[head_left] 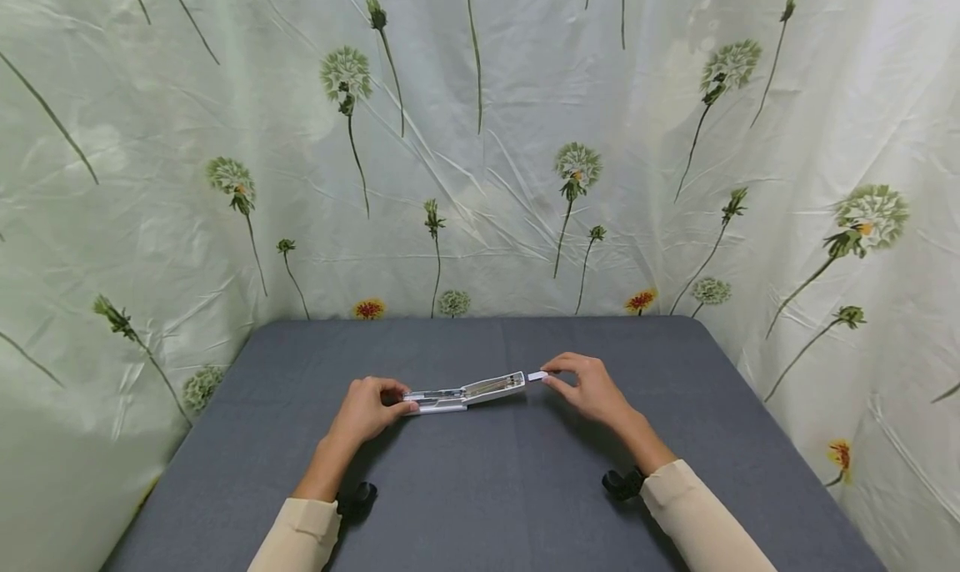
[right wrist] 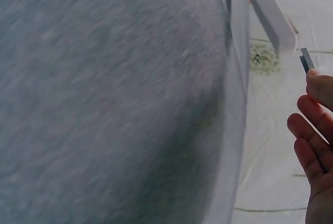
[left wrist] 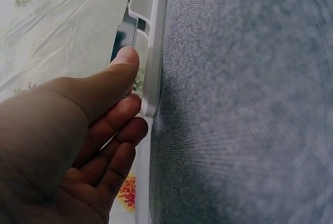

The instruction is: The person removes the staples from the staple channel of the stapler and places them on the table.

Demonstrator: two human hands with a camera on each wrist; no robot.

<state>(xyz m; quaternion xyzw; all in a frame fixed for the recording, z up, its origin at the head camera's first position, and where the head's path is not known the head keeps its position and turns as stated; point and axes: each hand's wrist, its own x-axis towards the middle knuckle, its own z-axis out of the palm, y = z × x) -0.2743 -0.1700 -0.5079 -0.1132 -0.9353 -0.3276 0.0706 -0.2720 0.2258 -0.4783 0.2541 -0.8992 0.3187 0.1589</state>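
A white stapler (head_left: pixel 442 408) lies opened out, its long cover (head_left: pixel 491 388) swung over to the right and tilted up off the table. At its left end my left hand (head_left: pixel 365 407) grips it between thumb and fingers. The left wrist view shows the thumb at the dark metal magazine (left wrist: pixel 124 36), above the white base (left wrist: pixel 153 70). Just off the cover's right tip, my right hand (head_left: pixel 588 384) pinches a short strip of staples (head_left: pixel 537 376). In the right wrist view that grey channel-shaped strip (right wrist: pixel 307 60) sticks out past the thumb, apart from the cover (right wrist: pixel 270 18).
A dark grey cloth covers the table (head_left: pixel 480 489). Behind it and along both sides hangs a pale curtain (head_left: pixel 495 180) printed with dandelions. Black wrist straps (head_left: pixel 624 484) sit near the beige sleeves (head_left: pixel 303 530).
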